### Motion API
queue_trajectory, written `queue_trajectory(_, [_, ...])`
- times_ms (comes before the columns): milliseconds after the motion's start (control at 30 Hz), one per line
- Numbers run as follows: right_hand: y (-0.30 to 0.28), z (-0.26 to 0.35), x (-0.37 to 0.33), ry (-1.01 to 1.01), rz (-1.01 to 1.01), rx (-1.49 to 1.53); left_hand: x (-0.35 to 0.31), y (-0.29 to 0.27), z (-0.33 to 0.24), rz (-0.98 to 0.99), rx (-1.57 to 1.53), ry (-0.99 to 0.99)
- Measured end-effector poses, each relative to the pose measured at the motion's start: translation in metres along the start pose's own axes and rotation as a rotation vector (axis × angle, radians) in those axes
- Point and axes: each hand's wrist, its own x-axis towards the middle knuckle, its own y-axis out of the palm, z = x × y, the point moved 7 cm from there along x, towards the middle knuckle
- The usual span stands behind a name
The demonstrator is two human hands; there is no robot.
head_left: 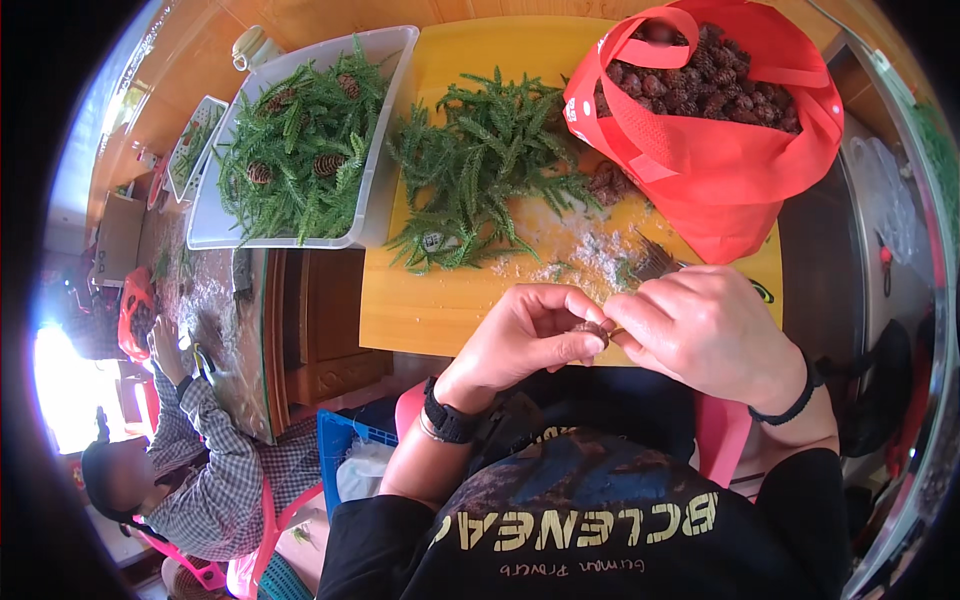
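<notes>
Just past the near edge of the table, my two hands meet in front of my body. My left hand [520, 338] pinches a small brown pine cone [591, 329] between thumb and fingers. My right hand [705, 325] is closed right beside the cone, its fingertips together. A thin yellowish piece shows at those fingertips, too small to make out. Beyond my hands, a pile of green artificial fir sprigs [490, 150] lies on the yellow table [420, 315]. A red bag [720, 190] full of pine cones [700, 85] stands at the far right.
At the left of the table is a clear plastic bin [375, 215] of green sprigs with several cones. White flakes [590, 255] and a dark bristly piece [655, 262] lie near my hands. Further left, another person [205, 490] in a checked shirt works at a second table [225, 355].
</notes>
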Motion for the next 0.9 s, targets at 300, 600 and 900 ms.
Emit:
queue_trajectory(300, [0.026,-0.056,-0.014,0.577,-0.079,1.294,-0.002,0.004,-0.01,-0.105,-0.016,0.108])
queue_trajectory(600, [0.04,-0.044,0.0,0.286,-0.159,1.458,0.0,0.01,-0.011,-0.086,-0.058,0.101])
queue_trajectory(900, [0.034,-0.039,-0.005,0.315,-0.228,1.301,0.001,0.011,-0.015,-0.115,0.05,0.097])
